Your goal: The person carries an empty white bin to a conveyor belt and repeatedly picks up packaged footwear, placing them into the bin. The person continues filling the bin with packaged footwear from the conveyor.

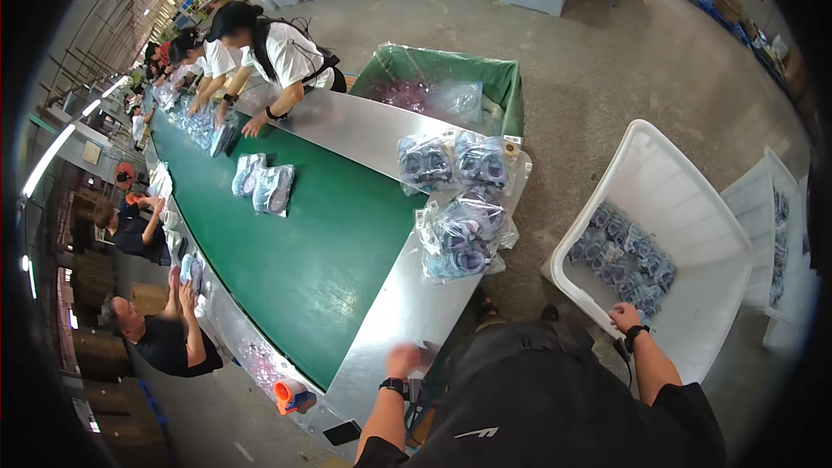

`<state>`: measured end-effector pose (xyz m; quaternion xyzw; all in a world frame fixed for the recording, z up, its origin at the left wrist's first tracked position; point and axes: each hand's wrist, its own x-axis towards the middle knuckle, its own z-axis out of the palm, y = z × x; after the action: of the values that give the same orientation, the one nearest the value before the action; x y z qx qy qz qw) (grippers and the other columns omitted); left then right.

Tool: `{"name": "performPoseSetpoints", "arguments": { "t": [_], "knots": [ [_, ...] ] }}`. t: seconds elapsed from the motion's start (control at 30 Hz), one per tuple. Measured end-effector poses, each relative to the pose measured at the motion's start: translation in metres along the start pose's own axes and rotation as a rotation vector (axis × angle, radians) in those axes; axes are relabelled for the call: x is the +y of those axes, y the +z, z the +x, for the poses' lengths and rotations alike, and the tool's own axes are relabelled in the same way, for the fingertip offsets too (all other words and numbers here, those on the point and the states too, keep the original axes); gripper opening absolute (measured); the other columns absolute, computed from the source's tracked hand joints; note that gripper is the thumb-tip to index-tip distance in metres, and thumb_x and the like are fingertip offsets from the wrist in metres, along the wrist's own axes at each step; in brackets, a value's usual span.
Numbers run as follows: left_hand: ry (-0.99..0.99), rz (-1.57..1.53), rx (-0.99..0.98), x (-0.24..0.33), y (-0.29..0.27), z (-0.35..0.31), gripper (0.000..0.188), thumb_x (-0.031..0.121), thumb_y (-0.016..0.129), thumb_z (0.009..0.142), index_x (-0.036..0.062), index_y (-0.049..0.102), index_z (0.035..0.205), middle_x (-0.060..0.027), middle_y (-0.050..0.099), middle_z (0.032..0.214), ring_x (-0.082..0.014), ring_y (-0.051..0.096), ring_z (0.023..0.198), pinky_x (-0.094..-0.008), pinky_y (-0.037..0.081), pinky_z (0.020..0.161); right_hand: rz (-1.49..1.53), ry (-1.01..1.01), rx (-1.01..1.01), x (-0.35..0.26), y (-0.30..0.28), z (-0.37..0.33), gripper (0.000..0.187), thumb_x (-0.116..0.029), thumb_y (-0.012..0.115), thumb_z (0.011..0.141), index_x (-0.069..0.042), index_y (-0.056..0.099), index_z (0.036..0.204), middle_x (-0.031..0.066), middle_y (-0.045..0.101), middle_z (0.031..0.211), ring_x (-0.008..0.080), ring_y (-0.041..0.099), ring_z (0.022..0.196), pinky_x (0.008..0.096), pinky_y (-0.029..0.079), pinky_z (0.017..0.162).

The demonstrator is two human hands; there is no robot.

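1. Along the metal worktop [374,336], bent around the end of a green conveyor belt [316,282], with a broad stretch of belt surface between the near metal strip and two clear packets of pale blue shoes [263,185].
2. Between the worktop's outer edge and a large white bin [706,234], a strip of grey floor [539,217], wider toward the top of the view.
3. Piled at the worktop's far corner, partly over the outer edge: clear bags of blue-and-purple shoes [468,225], some overlapping.
4. Inside the white bin, more blue-and-purple shoes [637,269], gathered low against one side; farther right, another white bin [756,247], also with shoes inside.
5. Beyond the bagged pile, just beside the worktop, a green bin [513,91] with crumpled clear plastic [455,101] and purple material inside.
6. Well apart from each other, the two hands: left hand [403,361] blurred over the worktop's near end, impossible to tell how far open or whether touching metal.
7. At the white bin's near rim, the right hand [623,317], fingers bent; impossible to tell whether gripping the rim.
8. Near the left forearm, at the worktop's edge, a dark phone [343,432].
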<state>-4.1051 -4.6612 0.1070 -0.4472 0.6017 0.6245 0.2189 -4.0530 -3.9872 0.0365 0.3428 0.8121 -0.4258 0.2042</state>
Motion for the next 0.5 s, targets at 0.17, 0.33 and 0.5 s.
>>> {"name": "performPoseSetpoints", "arguments": {
  "t": [0.17,0.33,0.5],
  "knots": [
    [0.029,-0.038,-0.010,0.023,-0.019,0.023,0.030,0.021,0.063,0.097,0.0005,0.058,0.118,-0.0083,0.068,0.089,-0.0153,0.067,0.068,-0.0262,0.055,0.056,0.025,-0.106,-0.031,-0.078,0.028,0.008,0.039,-0.020,0.073,0.084,0.003,0.063,0.114,0.0124,0.071,0.083,0.0193,0.071,0.070,0.0338,0.055,0.063],
    [-0.003,-0.066,-0.031,0.038,-0.036,0.039,0.021,0.020,0.063,0.097,0.0039,0.060,0.110,-0.0071,0.069,0.087,-0.0177,0.069,0.070,-0.0293,0.057,0.059,0.016,-0.168,-0.071,-0.132,0.063,-0.003,0.040,-0.023,0.074,0.083,0.001,0.066,0.113,0.0135,0.072,0.084,0.0208,0.071,0.072,0.0344,0.055,0.070],
    [-0.056,-0.131,-0.026,0.045,-0.041,0.041,0.019,0.021,0.062,0.096,0.0035,0.061,0.104,-0.0069,0.069,0.084,-0.0166,0.068,0.065,-0.0289,0.056,0.055,-0.238,-0.318,-0.129,-0.204,0.076,-0.021,0.046,-0.032,0.072,0.084,0.001,0.066,0.115,0.0171,0.072,0.095,0.0267,0.071,0.087,0.0364,0.054,0.079]
  ]
}}
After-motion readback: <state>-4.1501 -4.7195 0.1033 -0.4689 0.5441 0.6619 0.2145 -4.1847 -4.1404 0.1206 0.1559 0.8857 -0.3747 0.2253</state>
